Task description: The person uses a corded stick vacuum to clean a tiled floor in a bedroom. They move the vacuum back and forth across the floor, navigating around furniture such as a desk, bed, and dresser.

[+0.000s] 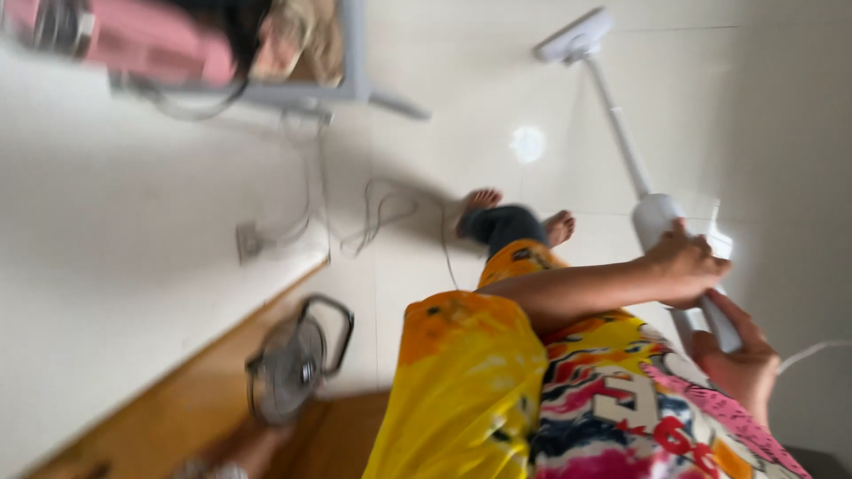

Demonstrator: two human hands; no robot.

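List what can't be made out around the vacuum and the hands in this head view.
- Right hand: fingers hidden behind the stick vacuum handle.
- Left hand: covers the handle, so the controls are unseen.
- Vacuum head: blurred by motion.
- White cord: cut off by the right edge.
- Floor fan: blurred.

Both hands grip a white stick vacuum point(652, 217): the left hand point(688, 266) wraps its body, the right hand point(741, 359) holds the handle end. Its floor head point(572, 40) rests on pale tiles. A small floor fan point(293, 359), blurred, seems to stand near loose cables point(390, 213).
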